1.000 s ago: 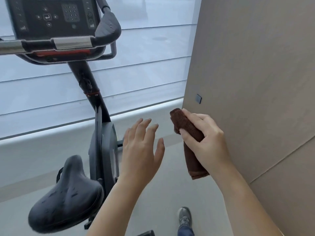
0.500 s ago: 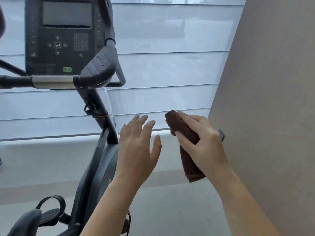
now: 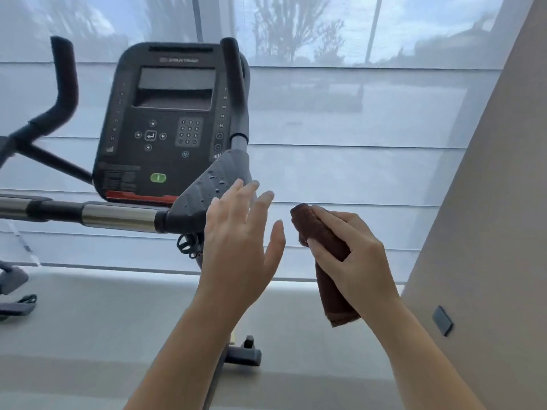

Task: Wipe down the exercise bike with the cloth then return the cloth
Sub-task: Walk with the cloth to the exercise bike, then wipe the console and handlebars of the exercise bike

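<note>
Cloth (image 3: 318, 232) gripped by right hand (image 3: 358, 261) fingers; left hand (image 3: 239, 247) fingers spread; console logo (image 3: 179, 60) blurred.

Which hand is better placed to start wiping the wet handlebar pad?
Right, probably. The right hand already grips the rolled brown cloth near the droplet-covered handlebar pad; the left hand is open and holds nothing.

On my bike's console (image 3: 171, 122), the brand line at twelve o'clock was too blurred to read. Small numbers ran down its three o'clock edge, ending in 40. The keypad (image 3: 189, 132) digits were blurred.
</note>
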Demonstrator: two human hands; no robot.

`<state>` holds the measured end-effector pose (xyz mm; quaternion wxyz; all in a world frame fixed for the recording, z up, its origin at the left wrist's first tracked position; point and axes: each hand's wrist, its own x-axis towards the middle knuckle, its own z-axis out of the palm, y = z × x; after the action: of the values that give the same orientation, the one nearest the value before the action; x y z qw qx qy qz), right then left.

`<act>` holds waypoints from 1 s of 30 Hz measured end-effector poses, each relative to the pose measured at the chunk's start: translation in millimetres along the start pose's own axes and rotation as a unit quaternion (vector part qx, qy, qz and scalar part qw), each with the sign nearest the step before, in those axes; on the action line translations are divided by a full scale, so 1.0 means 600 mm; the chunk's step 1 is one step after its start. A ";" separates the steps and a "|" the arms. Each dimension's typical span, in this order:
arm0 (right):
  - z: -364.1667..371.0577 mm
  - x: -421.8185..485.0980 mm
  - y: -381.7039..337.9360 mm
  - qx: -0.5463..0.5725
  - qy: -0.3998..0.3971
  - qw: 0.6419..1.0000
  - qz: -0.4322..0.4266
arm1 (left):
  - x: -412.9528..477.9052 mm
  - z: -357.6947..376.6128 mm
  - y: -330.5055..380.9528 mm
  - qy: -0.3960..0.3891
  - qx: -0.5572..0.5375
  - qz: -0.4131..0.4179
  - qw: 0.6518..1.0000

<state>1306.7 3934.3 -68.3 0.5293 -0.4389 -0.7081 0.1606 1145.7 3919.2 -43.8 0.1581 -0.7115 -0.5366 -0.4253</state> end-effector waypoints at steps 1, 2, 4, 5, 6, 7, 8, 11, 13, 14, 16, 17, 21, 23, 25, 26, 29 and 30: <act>0.012 0.023 0.002 0.002 -0.002 1.000 -0.008 | 0.018 -0.001 -0.013 0.001 0.010 0.006 1.000; 0.025 0.045 0.003 0.005 -0.003 1.000 -0.016 | 0.036 -0.004 -0.027 0.004 0.020 0.010 1.000; 0.046 0.088 0.003 0.012 -0.001 1.000 -0.029 | 0.074 -0.015 -0.053 0.013 0.036 0.017 0.999; 0.056 0.107 0.004 0.015 0.000 0.999 -0.035 | 0.092 -0.021 -0.066 0.016 0.042 0.024 0.999; 0.065 0.125 0.006 0.017 0.001 0.999 -0.041 | 0.109 -0.025 -0.078 0.014 0.046 0.032 0.998; 0.073 0.142 0.008 0.016 0.003 0.999 -0.046 | 0.125 -0.028 -0.090 0.007 0.050 0.040 0.998; 0.081 0.158 0.010 0.016 0.005 0.999 -0.050 | 0.140 -0.030 -0.102 -0.004 0.054 0.047 0.997; 0.101 0.199 0.021 0.015 0.008 0.998 -0.065 | 0.183 -0.029 -0.135 -0.032 0.064 0.059 0.996; 0.113 0.221 0.027 0.009 0.010 0.997 -0.075 | 0.209 -0.022 -0.156 -0.047 0.057 0.065 0.995; 0.118 0.231 0.031 0.008 0.008 0.997 -0.079 | 0.221 -0.017 -0.167 -0.056 0.051 0.062 0.995; 0.126 0.253 0.039 0.008 0.002 0.996 -0.086 | 0.245 -0.004 -0.190 -0.076 0.048 0.057 0.994; 0.131 0.265 0.044 0.008 0.001 0.996 -0.091 | 0.256 0.004 -0.203 -0.086 0.051 0.059 0.993; 0.147 0.323 0.069 0.015 0.010 0.993 -0.116 | 0.292 0.035 -0.249 -0.126 0.075 0.072 0.986; 0.157 0.356 0.079 0.025 0.010 0.991 -0.132 | 0.307 0.049 -0.265 -0.143 0.081 0.072 0.984; 0.166 0.392 0.088 0.032 0.010 0.988 -0.152 | 0.322 0.065 -0.279 -0.156 0.081 0.063 0.982; 0.172 0.411 0.093 0.035 0.012 0.986 -0.164 | 0.330 0.073 -0.285 -0.161 0.083 0.058 0.982; 0.188 0.477 0.106 0.056 0.030 0.977 -0.201 | 0.353 0.095 -0.301 -0.167 0.083 0.039 0.982; 0.195 0.499 0.109 0.063 0.039 0.974 -0.212 | 0.359 0.101 -0.306 -0.168 0.082 0.034 0.982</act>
<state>1215.7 4235.9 23.3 0.6049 -0.2505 -0.7525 0.0714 1020.5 4164.8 45.2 0.1382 -0.7754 -0.5639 -0.2483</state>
